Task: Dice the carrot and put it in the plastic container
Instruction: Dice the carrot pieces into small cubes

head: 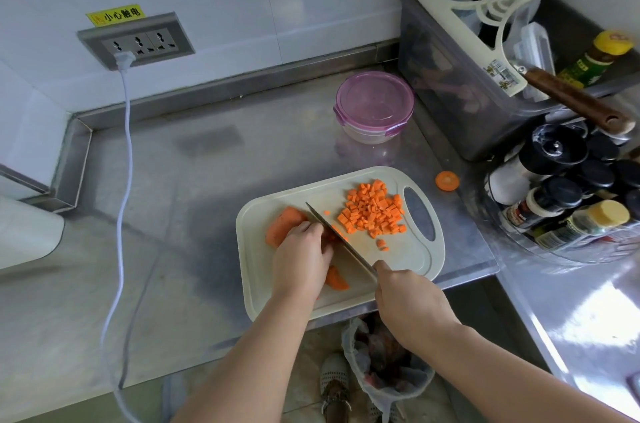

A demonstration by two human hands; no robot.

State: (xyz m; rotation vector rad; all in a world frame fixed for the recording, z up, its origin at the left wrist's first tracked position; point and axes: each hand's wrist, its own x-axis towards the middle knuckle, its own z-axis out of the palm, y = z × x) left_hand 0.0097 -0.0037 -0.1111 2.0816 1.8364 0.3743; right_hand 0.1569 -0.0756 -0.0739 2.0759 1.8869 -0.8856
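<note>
A pale cutting board (408,256) lies on the steel counter. A heap of diced carrot (374,209) sits on its right half. My left hand (301,258) presses down on carrot strips under its fingers, with a larger carrot chunk (282,223) beyond it and another piece (336,279) beside the wrist. My right hand (405,301) grips the handle of a knife (337,239), whose blade rests against my left fingertips. The plastic container (374,107), round with a purple lid clipped on, stands behind the board.
A carrot end slice (447,181) lies on the counter right of the board. A dark bin (460,83) of utensils and a rack of spice bottles (568,194) crowd the right. A white power cable (124,180) hangs from the wall socket. A bagged waste bin (384,360) stands below the counter edge.
</note>
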